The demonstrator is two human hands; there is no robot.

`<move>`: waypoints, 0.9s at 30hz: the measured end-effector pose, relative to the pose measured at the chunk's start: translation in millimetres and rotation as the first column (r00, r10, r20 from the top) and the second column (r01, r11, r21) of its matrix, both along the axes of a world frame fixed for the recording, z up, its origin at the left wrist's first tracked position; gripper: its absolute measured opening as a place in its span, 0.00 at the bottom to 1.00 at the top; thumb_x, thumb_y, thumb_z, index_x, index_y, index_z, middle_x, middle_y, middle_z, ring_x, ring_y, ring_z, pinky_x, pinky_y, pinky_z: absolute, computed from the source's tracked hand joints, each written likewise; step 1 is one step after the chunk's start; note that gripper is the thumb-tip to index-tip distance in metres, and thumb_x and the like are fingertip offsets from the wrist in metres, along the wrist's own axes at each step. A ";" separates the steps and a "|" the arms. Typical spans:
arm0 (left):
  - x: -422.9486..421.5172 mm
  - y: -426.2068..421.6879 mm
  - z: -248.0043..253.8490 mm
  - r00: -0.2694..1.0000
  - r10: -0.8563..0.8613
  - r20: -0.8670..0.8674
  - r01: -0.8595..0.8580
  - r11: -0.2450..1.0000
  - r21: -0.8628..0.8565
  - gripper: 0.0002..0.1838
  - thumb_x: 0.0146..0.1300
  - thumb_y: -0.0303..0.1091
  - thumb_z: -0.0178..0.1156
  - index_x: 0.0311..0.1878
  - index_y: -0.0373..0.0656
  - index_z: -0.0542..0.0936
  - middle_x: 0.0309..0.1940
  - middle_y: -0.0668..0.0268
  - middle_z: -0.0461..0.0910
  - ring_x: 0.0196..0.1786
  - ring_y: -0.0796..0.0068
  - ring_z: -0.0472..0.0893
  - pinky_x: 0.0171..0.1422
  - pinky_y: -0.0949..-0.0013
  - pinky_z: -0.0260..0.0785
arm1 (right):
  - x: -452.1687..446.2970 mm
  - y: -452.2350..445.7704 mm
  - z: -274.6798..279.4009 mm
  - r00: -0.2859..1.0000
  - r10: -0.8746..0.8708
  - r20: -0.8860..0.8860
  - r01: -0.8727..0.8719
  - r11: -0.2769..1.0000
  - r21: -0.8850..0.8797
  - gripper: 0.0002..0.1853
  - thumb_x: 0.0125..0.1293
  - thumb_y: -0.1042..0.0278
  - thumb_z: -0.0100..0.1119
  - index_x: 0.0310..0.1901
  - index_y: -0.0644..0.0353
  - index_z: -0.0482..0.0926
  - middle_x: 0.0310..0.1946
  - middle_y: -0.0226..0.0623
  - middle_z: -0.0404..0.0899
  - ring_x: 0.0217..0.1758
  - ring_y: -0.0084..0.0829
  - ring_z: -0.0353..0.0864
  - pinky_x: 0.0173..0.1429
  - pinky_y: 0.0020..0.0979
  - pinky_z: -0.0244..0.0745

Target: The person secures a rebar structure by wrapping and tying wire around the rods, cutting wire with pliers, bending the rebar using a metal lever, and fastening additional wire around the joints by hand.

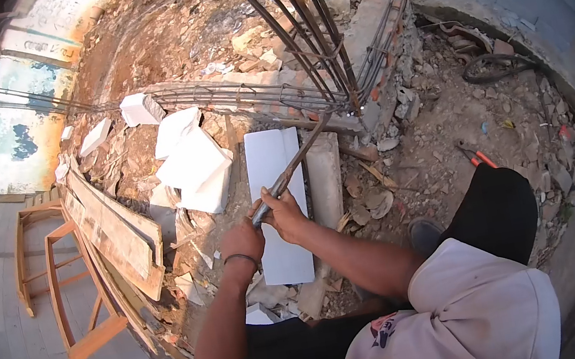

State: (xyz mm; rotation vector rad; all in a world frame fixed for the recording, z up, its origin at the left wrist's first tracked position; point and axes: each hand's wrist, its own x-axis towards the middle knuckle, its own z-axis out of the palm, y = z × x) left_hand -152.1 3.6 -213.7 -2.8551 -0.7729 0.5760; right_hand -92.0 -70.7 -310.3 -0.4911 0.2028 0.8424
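Note:
Both of my hands are on a long, narrow, rusty-brown tool (pixel 307 143) with a grey grip; whether it is a blade seen edge-on or a rod I cannot tell. My left hand (pixel 243 240), with a dark band at its wrist, is closed round the grip's lower end. Just above it, my right hand (pixel 284 214) has its fingers closed on the grip. Beneath them a long white block (pixel 288 262) lies flat, and the tool slants over it toward the upper right. Contact between tool and block cannot be made out.
A concrete piece (pixel 324 174) lies right of the block. Upright rebar (pixel 313 32) stands ahead. White blocks (pixel 190 161), wooden boards (pixel 114 222) and a wooden frame (pixel 68 289) are at left. Red-handled pincers (pixel 481 158) lie near my knee on rubble.

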 end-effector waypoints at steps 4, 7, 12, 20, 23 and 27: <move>13.0 21.1 5.4 0.999 0.005 -0.041 -0.005 1.000 -0.009 0.17 0.65 0.45 0.60 0.39 0.38 0.86 0.36 0.46 0.86 0.42 0.45 0.86 0.49 0.48 0.79 | 42.2 20.7 -28.7 0.913 -0.013 -0.409 0.149 0.941 0.305 0.19 0.74 0.49 0.60 0.42 0.56 0.66 0.26 0.34 0.73 0.28 0.35 0.80 0.37 0.48 0.84; 17.5 39.0 -4.2 0.997 -0.014 -0.076 0.014 1.000 -0.008 0.17 0.64 0.45 0.61 0.40 0.39 0.86 0.36 0.47 0.86 0.42 0.45 0.86 0.49 0.48 0.79 | 52.4 34.5 -21.6 0.880 -0.059 -0.472 0.146 0.978 0.149 0.20 0.74 0.49 0.60 0.41 0.55 0.65 0.25 0.33 0.71 0.25 0.32 0.76 0.35 0.48 0.82; 31.5 64.8 -7.3 0.994 -0.057 -0.093 0.055 0.998 -0.025 0.16 0.63 0.44 0.60 0.39 0.40 0.85 0.35 0.47 0.86 0.41 0.46 0.86 0.49 0.48 0.79 | 63.1 48.0 -6.4 0.867 -0.123 -0.484 0.125 0.992 -0.027 0.18 0.74 0.49 0.60 0.40 0.52 0.65 0.24 0.29 0.69 0.24 0.31 0.73 0.37 0.46 0.81; 51.0 96.6 -19.1 0.992 -0.120 -0.043 0.122 0.992 0.036 0.13 0.61 0.43 0.61 0.38 0.43 0.85 0.31 0.49 0.86 0.36 0.47 0.86 0.45 0.47 0.79 | 76.6 82.2 -11.9 0.840 -0.233 -0.490 0.185 0.972 -0.144 0.16 0.76 0.55 0.58 0.38 0.55 0.65 0.22 0.29 0.67 0.22 0.30 0.71 0.31 0.44 0.81; 56.6 110.5 -28.5 0.990 -0.135 -0.033 0.137 0.988 0.065 0.13 0.61 0.44 0.62 0.38 0.44 0.84 0.29 0.51 0.86 0.35 0.48 0.87 0.44 0.47 0.79 | 83.3 91.9 -15.8 0.816 -0.244 -0.524 0.201 0.970 -0.139 0.18 0.75 0.55 0.60 0.40 0.57 0.63 0.22 0.30 0.66 0.19 0.31 0.70 0.28 0.45 0.78; 59.9 123.1 -39.9 0.983 -0.184 0.018 0.182 0.979 0.092 0.12 0.60 0.44 0.63 0.37 0.46 0.83 0.28 0.53 0.86 0.34 0.50 0.87 0.42 0.49 0.79 | 91.6 100.8 -21.7 0.791 -0.244 -0.561 0.221 0.969 -0.110 0.17 0.75 0.56 0.60 0.38 0.55 0.63 0.21 0.29 0.65 0.19 0.31 0.69 0.27 0.44 0.75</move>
